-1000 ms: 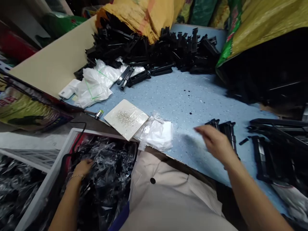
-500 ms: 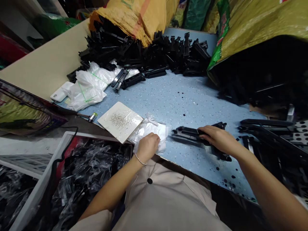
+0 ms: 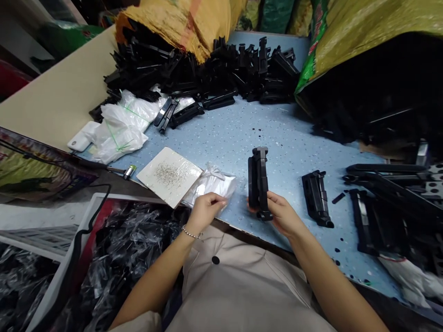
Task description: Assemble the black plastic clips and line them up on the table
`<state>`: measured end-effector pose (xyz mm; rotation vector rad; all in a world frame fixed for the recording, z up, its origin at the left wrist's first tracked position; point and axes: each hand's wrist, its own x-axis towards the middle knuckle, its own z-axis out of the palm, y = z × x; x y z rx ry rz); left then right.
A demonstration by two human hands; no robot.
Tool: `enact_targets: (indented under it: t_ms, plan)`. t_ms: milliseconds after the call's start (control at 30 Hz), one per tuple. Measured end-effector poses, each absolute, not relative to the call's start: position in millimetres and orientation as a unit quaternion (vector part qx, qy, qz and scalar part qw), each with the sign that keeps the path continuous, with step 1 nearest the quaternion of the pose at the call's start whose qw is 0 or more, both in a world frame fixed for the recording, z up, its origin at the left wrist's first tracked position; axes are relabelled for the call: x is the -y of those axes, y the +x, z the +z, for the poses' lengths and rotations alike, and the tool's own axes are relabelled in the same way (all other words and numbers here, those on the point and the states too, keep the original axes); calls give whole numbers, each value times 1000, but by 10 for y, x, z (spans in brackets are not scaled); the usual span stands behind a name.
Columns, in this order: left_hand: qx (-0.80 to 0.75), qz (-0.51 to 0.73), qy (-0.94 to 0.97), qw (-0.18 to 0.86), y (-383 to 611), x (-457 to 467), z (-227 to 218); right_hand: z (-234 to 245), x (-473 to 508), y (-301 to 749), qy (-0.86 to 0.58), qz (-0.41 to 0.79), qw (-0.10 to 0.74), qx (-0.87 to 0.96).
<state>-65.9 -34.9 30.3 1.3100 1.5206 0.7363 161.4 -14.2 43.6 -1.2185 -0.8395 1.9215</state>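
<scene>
My right hand grips a long black plastic part by its lower end and holds it upright, just above the tabletop. My left hand is closed in a pinch at the near edge of a stack of clear plastic bags, its fingertips on the thin film. A gap separates the two hands. To the right of my right hand, another black plastic part lies by itself on the blue speckled table.
A white square plate bearing small metal bits lies left of the bags. Black parts are heaped at the back, before a yellow sack. More black parts lie at right. A crate of bagged parts stands low at left.
My right hand has lifted a black plastic part from the right side, brought it left and turned it upright. My left hand has shifted slightly left and down at the bags.
</scene>
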Motion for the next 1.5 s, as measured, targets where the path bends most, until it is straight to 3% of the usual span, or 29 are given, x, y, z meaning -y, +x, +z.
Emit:
enact_targets:
  t_ms: [300,433,733,1033,1267,1400,1500]
  plan:
    - [-654,327,461,503,-584,357,352,511,103,1238,-349,830,399,174]
    - [-621,300,448,569,-619,376,323,494,44,1207,-361,817,410,185]
    - [-635,343,420,550,-620,371,250,460,34,1259,-362,823,400,180]
    - [-618,383,495,475,-725,448,511,294,58,1165,-402,802,400,189]
    - [-593,201,722,293,-874,456,632,338,38,1144,-426,784,401,208]
    - [-602,248,687,324,-864,403,563,530,159,1254,-460,749,419,229]
    - [-612,295,652,335,-854,372,442,599,421,1389,-389,847,325,159]
